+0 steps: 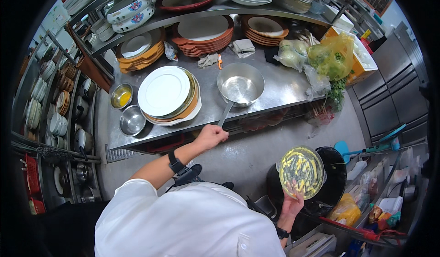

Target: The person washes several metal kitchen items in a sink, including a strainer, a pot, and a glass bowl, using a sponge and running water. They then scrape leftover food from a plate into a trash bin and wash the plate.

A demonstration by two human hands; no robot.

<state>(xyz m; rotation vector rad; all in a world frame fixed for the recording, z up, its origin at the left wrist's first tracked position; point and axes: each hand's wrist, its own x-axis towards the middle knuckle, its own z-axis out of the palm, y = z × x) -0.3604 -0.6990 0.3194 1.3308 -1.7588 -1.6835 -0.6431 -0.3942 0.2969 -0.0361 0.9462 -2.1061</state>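
A metal saucepan (241,85) sits near the front edge of the steel table, its long handle pointing towards me. My left hand (210,136) is curled around the end of that handle. Out to the right, my right hand (293,202) grips the rim of a round clear plastic container (301,171). Yellow smears streak the container, and whether it is a tub or a lid I cannot tell. It is held over a black bin lined with a black bag (331,174), covering part of the bin's opening.
On the steel table (278,74) stand stacked plates (165,90), a bowl with yellow liquid (121,96) and another metal bowl (132,120). Orange dishes (204,37) line the back under a shelf. Bagged vegetables (330,57) lie at the right end. Crockery shelves (62,119) flank the left.
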